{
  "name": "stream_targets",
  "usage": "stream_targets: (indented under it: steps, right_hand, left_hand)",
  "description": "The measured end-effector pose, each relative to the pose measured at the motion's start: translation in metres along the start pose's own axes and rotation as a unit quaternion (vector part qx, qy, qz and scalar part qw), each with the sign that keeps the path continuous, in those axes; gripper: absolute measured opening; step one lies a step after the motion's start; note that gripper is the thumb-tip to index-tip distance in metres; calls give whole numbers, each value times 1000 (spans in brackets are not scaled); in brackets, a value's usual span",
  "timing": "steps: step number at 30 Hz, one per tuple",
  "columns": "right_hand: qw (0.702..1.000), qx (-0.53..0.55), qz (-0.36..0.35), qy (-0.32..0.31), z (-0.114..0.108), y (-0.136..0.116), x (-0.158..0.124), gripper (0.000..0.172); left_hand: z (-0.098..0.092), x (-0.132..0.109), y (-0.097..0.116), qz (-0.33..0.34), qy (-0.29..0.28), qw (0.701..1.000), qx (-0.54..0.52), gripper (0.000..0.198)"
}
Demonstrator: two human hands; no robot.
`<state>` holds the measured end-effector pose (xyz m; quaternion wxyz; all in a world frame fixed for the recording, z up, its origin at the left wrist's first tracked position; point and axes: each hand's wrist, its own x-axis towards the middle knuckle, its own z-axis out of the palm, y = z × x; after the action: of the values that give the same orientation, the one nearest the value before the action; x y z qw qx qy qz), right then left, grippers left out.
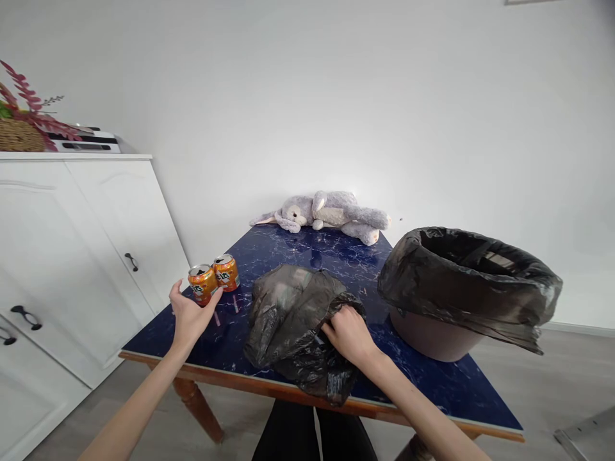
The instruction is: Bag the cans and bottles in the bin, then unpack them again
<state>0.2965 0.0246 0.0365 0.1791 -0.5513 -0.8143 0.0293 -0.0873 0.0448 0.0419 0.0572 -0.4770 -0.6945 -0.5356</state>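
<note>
Leftmost, a white cabinet [100, 243] fills the frame's side. At centre-left, the left hand [189, 320] has its grip spread open about the nearer orange can [202, 285]; a second can [227, 273] stands just behind, right, on the blue counter [225, 346]. A crumpled black bag [288, 326] lies at lower centre, below a plush toy [331, 211]. The right hand's [353, 336] fingers disappear into its mouth, so I cannot tell that grip. Centre-right stands a lined bin [432, 333].
</note>
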Motion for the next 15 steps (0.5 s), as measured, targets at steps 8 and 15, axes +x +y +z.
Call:
stream_targets:
  steps: [8,15]
  right_hand:
    - [981,102,-36,163,-56,-6,-62,29]
    - [954,179,-85,227,-117,-24,-99,21]
  left_hand:
    - [-53,-106,122,383,-19,922,-59,39]
    - [-58,-167,179,405,-253,871,-117,56]
